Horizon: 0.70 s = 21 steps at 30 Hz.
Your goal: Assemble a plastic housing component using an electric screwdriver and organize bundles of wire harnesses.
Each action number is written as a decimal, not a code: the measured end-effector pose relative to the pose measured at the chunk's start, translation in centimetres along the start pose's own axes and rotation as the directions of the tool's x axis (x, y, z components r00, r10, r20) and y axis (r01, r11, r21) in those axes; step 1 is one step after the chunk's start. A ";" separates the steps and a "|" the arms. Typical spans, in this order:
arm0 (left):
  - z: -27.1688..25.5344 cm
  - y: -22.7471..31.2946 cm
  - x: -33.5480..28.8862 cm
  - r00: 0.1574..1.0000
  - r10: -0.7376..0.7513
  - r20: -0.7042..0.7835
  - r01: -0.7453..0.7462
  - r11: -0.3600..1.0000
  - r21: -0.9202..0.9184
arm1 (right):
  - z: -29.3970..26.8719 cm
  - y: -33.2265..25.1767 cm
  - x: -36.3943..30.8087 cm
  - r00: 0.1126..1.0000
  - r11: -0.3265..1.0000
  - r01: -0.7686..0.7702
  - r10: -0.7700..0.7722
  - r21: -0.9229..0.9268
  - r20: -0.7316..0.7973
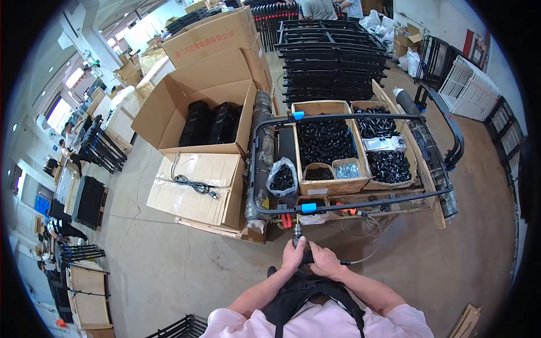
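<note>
Silver-chucked black power drill (pixel 297 231) gripped by left hand (pixel 294 255) and right hand (pixel 327 262), nearside of black tubular metal frame (pixel 372 201).

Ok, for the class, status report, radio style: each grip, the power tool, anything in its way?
Left grip, right grip: both closed on power tool. Tool pointing forward. Black frame crosses directly ahead; contact unclear.

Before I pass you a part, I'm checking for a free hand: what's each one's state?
Left hand: closed, holding the drill.
Right hand: closed, also holding the drill.
</note>
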<state>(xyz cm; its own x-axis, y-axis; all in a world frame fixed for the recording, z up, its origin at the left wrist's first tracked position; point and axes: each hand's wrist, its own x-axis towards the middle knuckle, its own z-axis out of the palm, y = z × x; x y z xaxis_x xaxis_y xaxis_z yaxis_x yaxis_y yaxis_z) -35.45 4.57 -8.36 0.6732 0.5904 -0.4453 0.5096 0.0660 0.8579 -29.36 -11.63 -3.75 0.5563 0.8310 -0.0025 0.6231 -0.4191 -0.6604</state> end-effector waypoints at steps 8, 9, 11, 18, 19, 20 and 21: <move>0.1 0.4 0.6 0.999 0.038 -0.015 -0.036 0.995 0.094 | -1.6 -1.3 1.2 0.979 0.988 -0.153 0.156 -0.034 0.131; 0.2 0.4 0.7 0.999 0.041 -0.027 -0.038 0.995 0.092 | -1.7 -1.4 1.3 0.979 0.988 -0.152 0.155 -0.034 0.131; 0.3 0.6 0.8 0.998 0.045 -0.037 -0.041 0.995 0.090 | -1.8 -1.5 1.5 0.971 0.981 -0.183 0.192 -0.069 0.145; 0.4 0.8 1.4 1.000 0.024 -0.011 -0.024 0.999 0.046 | -0.8 -1.0 1.8 0.993 0.992 -0.086 0.094 -0.093 0.079; 0.4 0.6 1.4 0.999 0.039 -0.032 -0.036 0.996 0.077 | -0.5 -1.1 1.7 0.996 0.994 -0.075 0.078 -0.078 0.045; 0.4 0.3 1.4 0.999 0.040 -0.034 -0.037 0.996 0.077 | -0.3 -1.1 1.7 0.998 0.996 -0.063 0.063 -0.063 0.010; 0.4 0.0 1.3 0.999 0.029 -0.024 -0.027 0.998 0.061 | -0.1 -1.1 1.6 0.998 0.996 -0.060 0.061 -0.062 0.011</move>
<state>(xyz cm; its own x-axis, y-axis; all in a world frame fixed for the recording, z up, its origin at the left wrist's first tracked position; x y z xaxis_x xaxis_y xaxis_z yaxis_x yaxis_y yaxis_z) -34.36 5.04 -9.00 0.6746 0.6109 -0.4143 0.5227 0.0009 0.8525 -29.08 -9.88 -2.91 0.5871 0.8079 -0.0505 0.6215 -0.4898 -0.6114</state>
